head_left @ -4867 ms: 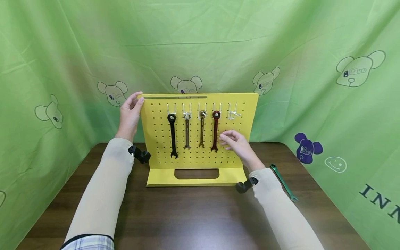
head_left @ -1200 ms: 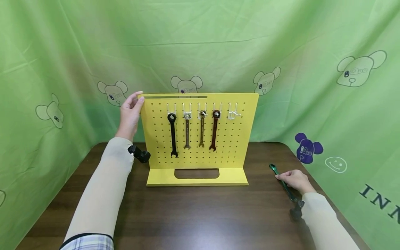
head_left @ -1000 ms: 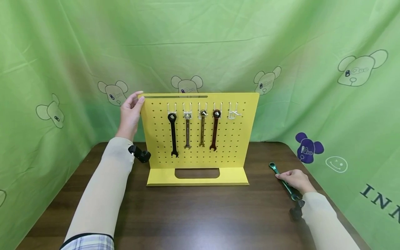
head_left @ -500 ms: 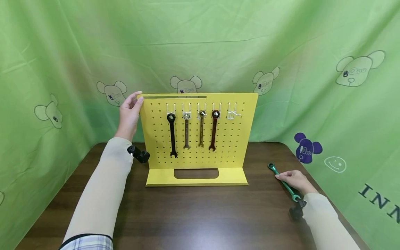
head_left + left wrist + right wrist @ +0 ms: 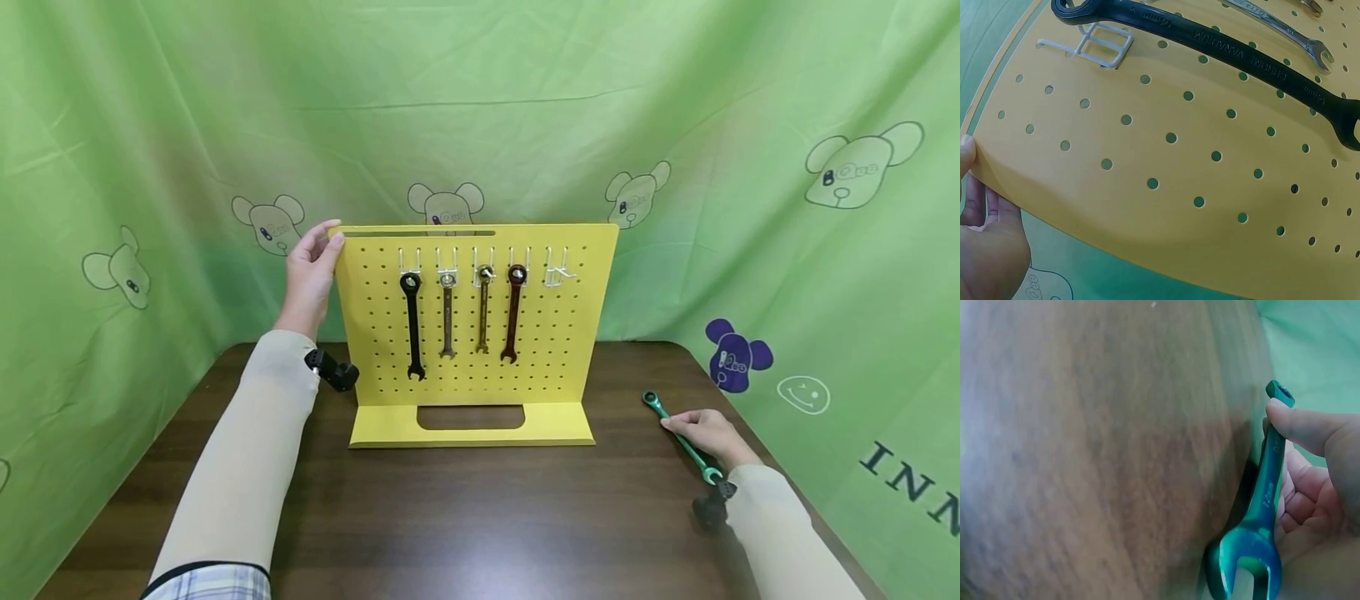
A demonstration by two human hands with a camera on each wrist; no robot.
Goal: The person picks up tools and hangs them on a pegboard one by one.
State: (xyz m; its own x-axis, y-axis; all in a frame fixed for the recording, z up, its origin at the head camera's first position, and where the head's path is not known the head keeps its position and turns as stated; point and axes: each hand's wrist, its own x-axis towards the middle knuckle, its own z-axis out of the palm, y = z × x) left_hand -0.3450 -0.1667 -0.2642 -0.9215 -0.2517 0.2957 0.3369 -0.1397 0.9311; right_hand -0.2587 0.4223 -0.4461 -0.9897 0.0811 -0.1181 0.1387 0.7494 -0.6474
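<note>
My right hand (image 5: 708, 433) pinches a green combination wrench (image 5: 1266, 481) between thumb and fingers, at the right side of the table. Its ring end (image 5: 651, 399) points away from me and its open end toward my wrist. My left hand (image 5: 309, 275) grips the upper left corner of a yellow pegboard stand (image 5: 465, 425), thumb in front and fingers behind. On the board's white hooks hang a black wrench (image 5: 413, 329), a silver wrench (image 5: 447, 321), a gold wrench (image 5: 483, 317) and a dark red wrench (image 5: 513, 317), side by side. A white hook (image 5: 557, 273) at the right carries nothing.
The pegboard stands upright on a dark brown wooden table (image 5: 450, 517). A green curtain (image 5: 480, 108) printed with bear heads surrounds the table at the back and sides. Black cameras are strapped to both wrists.
My right hand has gone from beside the dark red wrench to the green wrench, taken hold of it and shifted it slightly. The dark red wrench's lower end has swung left. My left hand stays put.
</note>
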